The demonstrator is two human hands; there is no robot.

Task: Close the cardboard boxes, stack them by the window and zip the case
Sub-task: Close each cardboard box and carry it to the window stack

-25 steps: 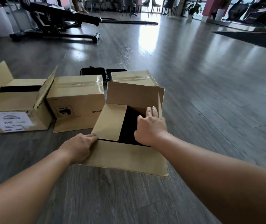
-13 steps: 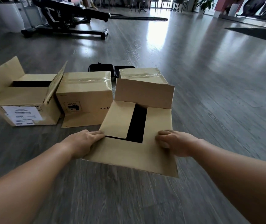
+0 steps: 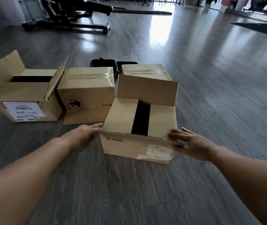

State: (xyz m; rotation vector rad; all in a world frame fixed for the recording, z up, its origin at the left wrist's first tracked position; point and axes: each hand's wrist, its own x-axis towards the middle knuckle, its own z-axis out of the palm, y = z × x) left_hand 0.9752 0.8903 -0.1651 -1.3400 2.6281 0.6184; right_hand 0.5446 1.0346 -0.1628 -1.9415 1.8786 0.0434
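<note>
The nearest cardboard box [image 3: 123,114] sits on the floor with its two side flaps folded in, a dark gap between them. Its far flap [image 3: 147,90] stands upright. My left hand [image 3: 82,135] holds the left end of the near flap [image 3: 134,145], which shows a PICO print and torn tape. My right hand [image 3: 189,143] pinches that flap's right end, fingers on top. Behind stand a taped box [image 3: 87,88] and another taped box [image 3: 145,70]. An open box [image 3: 24,95] is at the left. The black case [image 3: 103,64] lies partly hidden behind the boxes.
A black machine on a wheeled frame [image 3: 68,17] stands at the far left. Bare grey wood floor [image 3: 218,95] stretches to the right and towards bright glass doors at the back. A dark mat [image 3: 259,28] lies far right.
The right hand folded the right side flap in, then moved to the near flap's right end. Both hands have lifted the near flap from lying flat towards me.
</note>
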